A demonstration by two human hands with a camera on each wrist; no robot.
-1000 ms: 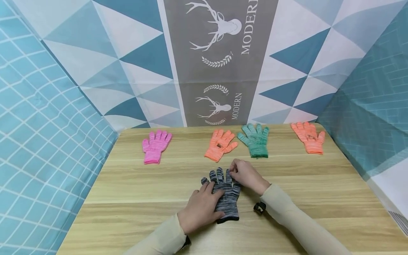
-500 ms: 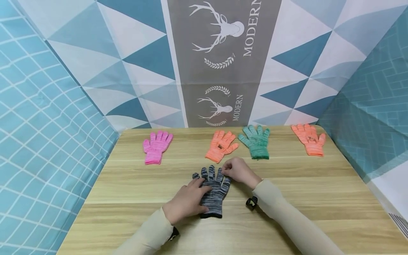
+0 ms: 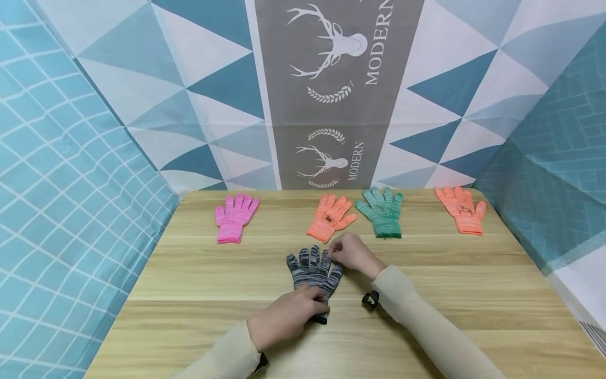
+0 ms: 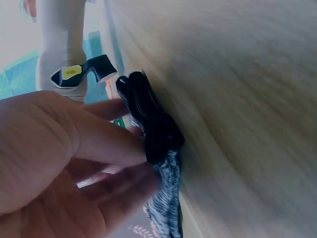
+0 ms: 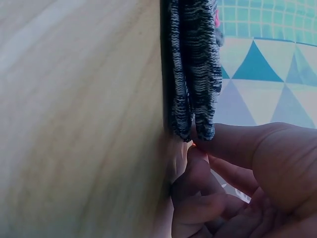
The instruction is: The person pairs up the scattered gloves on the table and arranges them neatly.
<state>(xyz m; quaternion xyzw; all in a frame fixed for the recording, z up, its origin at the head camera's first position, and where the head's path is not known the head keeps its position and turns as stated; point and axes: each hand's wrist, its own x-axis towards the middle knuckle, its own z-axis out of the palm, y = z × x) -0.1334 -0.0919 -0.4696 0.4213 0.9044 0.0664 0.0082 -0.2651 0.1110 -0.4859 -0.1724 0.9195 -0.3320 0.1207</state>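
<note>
A grey-and-black knit glove (image 3: 310,272) lies on the table, its fingers toward the back wall. At its near end my left hand (image 3: 290,316) pinches the cuff; in the left wrist view the black cuff (image 4: 163,136) is bunched between thumb and fingers. My right hand (image 3: 352,253) pinches the tip of one glove finger on the right side. The right wrist view has my thumb and curled fingers at the ends of the striped glove fingers (image 5: 200,74). The left hand hides part of the palm and cuff.
Along the table's back edge lie a pink glove (image 3: 235,218), an orange glove (image 3: 326,220), a green glove (image 3: 383,213) and a second orange glove (image 3: 461,210). Patterned cloth walls (image 3: 331,105) stand behind and at both sides of the wooden table (image 3: 203,284).
The grey glove has shifted left along with both hands. My left hand has moved from resting on the palm down to the cuff and now pinches it. The right hand keeps its pinch.
</note>
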